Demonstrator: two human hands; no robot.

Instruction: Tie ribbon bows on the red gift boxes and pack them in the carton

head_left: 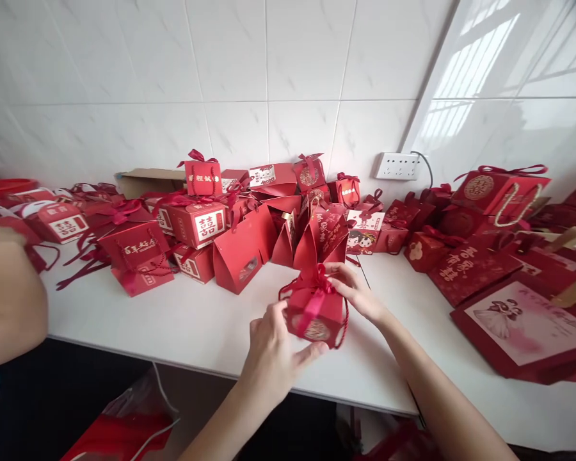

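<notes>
A small red gift box (333, 315) with rope handles and a gold round emblem stands near the front of the white table, slightly tilted. A pink-red ribbon bow (320, 282) is tied on its top. My left hand (276, 349) holds the box's lower left side, with the thumb along its front bottom edge. My right hand (352, 288) has its fingers closed at the bow, on the box's upper right. Behind the box are a red triangular-topped box (244, 246) and other upright red boxes.
Many red boxes and bags crowd the white table (211, 323) along the tiled wall. Large bags (523, 326) lie at the right. Another person's arm (9, 294) reaches in at the left. A power strip (397, 166) is on the wall.
</notes>
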